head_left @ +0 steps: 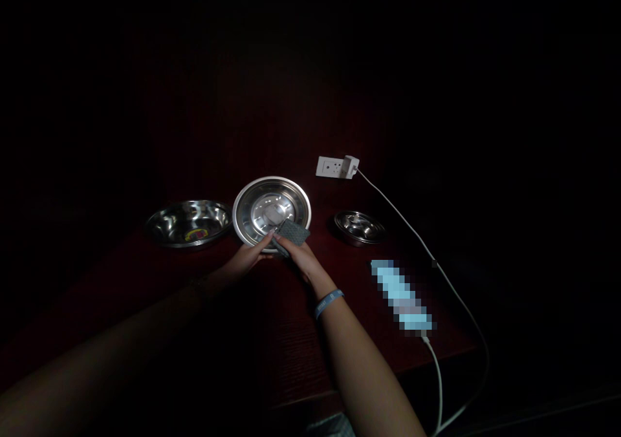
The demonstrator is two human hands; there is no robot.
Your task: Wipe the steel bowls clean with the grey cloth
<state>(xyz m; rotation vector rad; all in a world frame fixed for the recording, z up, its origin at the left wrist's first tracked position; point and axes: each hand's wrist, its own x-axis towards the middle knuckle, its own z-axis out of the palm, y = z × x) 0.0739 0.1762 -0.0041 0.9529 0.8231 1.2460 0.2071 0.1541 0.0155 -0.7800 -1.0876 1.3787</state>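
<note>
Steel bowl [261, 205]: prob. light, stiff, a bit slippery, best held by its rim. Looks round & v. shiny to me. It's tipped up just past L hand [250, 256] & R hand [301, 256]. L grips near rim; R pinches a small grey cloth [294, 231] there too.

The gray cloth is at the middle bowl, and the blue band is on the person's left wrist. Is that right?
Not quite: the head view shows the blue band on the right wrist, not the left. The gray cloth is at the middle bowl.
</note>
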